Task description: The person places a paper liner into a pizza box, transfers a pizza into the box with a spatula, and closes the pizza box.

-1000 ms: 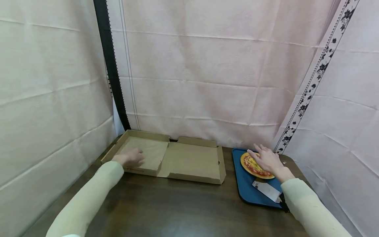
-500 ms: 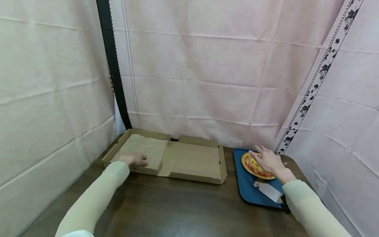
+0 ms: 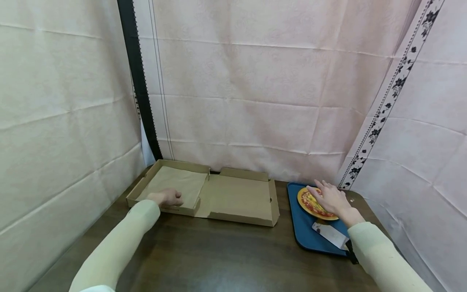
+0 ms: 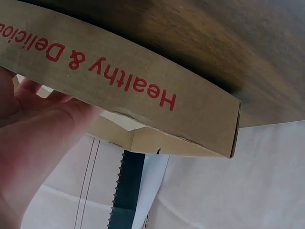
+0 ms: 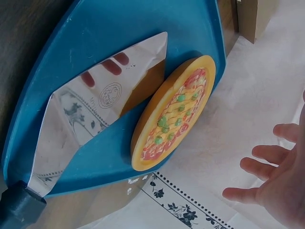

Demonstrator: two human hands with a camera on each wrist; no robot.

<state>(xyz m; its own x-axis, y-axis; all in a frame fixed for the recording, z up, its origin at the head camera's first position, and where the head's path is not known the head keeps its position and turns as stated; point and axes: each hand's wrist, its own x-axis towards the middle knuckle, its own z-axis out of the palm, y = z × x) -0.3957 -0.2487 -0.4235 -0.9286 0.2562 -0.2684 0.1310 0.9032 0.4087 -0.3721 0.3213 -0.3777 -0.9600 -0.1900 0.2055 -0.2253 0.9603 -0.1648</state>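
Note:
At the left an open cardboard pizza box (image 3: 248, 202) has a sheet of paper (image 3: 182, 182) lying in its base. My left hand (image 3: 168, 197) is over the paper near the box's front wall, fingers loosely bent. In the left wrist view that hand's fingers (image 4: 59, 114) reach over the wall, their tips hidden behind it. On a blue tray (image 3: 300, 233) at the right lie a small pizza (image 5: 174, 114) and a metal pizza server (image 5: 102, 100) with a black handle. My right hand (image 3: 330, 198) hovers over the pizza, fingers spread and holding nothing.
The box stands at the back left of a dark wooden table (image 3: 219, 255), its lid folded out to the right beside the tray. Pale cloth curtains (image 3: 237, 81) hang close behind and at both sides. The server's handle (image 5: 21, 207) crosses the tray edge.
My left hand has moved slightly right and toward the front of the box, then stopped. The paper shifted a little and now lies flatter. My right hand has stayed over the pizza.

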